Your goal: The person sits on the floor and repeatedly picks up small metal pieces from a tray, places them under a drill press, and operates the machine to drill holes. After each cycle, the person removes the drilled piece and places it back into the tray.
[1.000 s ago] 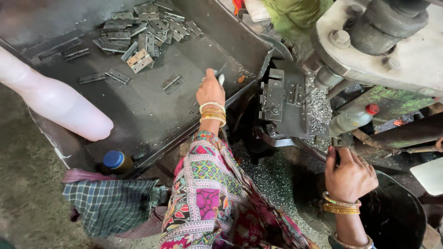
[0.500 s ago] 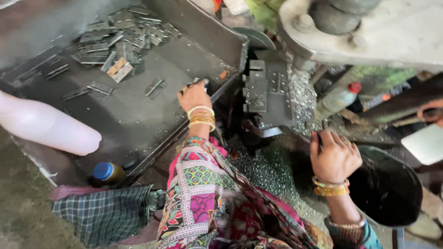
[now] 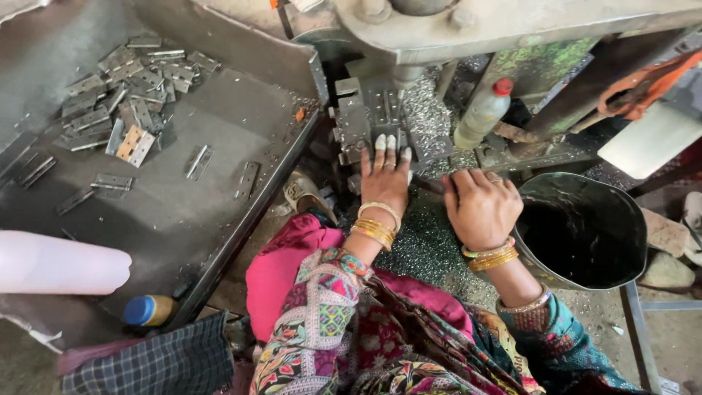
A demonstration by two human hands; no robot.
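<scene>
My left hand (image 3: 385, 178) reaches forward, its taped fingertips lying flat on the grey steel die block (image 3: 363, 117) of a press machine (image 3: 512, 25). Whether a part lies under the fingers is hidden. My right hand (image 3: 479, 207) rests knuckles up, fingers curled, on the bed covered in metal shavings (image 3: 424, 249), just right of the left hand. A heap of flat metal hinges (image 3: 121, 102) lies at the far left in a dark sheet-metal tray (image 3: 183, 219), with several loose ones scattered nearer me. Gold bangles ring both wrists.
A plastic bottle with a red cap (image 3: 482, 113) stands by the die. A black bucket (image 3: 585, 234) sits right of my right hand. A pale blurred cylinder (image 3: 58, 263), a blue-capped bottle (image 3: 150, 309) and a checked cloth (image 3: 146, 366) lie at lower left.
My left hand left the tray and moved right onto the die block. My right hand shifted left along the shavings, closer to the left hand. The camera view swung towards the machine.
</scene>
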